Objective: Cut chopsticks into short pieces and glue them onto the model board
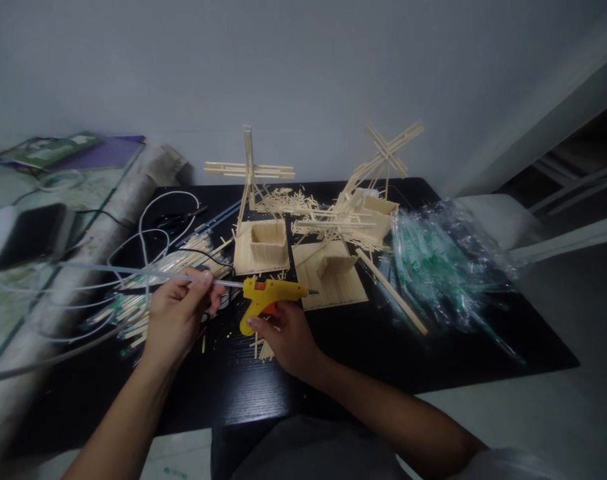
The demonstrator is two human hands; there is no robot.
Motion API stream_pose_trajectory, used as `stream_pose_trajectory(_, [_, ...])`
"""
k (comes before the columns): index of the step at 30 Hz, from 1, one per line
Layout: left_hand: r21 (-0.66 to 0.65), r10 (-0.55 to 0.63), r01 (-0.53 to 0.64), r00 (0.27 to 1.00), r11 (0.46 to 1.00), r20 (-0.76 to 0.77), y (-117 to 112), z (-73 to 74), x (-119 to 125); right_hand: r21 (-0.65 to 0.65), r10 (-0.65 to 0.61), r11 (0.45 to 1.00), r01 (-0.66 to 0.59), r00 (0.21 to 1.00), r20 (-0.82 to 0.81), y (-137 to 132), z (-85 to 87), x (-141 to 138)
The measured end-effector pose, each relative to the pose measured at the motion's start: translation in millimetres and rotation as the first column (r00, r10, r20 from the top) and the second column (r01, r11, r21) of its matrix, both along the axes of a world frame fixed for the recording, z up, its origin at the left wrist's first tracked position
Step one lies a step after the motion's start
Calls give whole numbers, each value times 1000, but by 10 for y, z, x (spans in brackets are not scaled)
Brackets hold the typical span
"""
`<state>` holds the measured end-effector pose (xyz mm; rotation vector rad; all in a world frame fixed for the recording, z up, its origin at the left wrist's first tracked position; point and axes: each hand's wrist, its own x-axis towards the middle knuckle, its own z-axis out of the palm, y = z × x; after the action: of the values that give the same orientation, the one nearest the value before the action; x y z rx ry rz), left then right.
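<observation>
My left hand (180, 310) pinches a long translucent glue stick (153, 272), whose right end reaches into the back of a yellow glue gun (270, 291). Fingers of my right hand (292, 337) are wrapped round the gun's handle near the orange trigger, and the nozzle points right. Behind the gun stands a small windmill model (248, 167) of pale sticks, with a square base and an open box on it. To its right a second model (333, 273) sits on a similar base, partly tangled in view with a third windmill (387, 152) at the back.
Bundled wooden sticks (138, 313) lie left on the black table (353, 360), beside a looping white cable (143, 220). Cut stick pieces (290, 200) are heaped at the back. Clear plastic packaging with green contents (433, 260) covers the right side. A dark phone (33, 233) rests far left.
</observation>
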<state>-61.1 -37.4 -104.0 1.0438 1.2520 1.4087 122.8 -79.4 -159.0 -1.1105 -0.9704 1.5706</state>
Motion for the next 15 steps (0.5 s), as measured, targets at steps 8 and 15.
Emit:
stream_pose_trajectory(8, [-50, -94, 90, 991, 995, -97, 14, -10, 168, -51, 19, 998, -27, 988, -152, 114, 43, 20])
stream_pose_trajectory(15, [-243, -539, 487, 805, 839, -246, 9, 52, 447, 124, 101, 987, -103, 995, 23, 152, 90, 171])
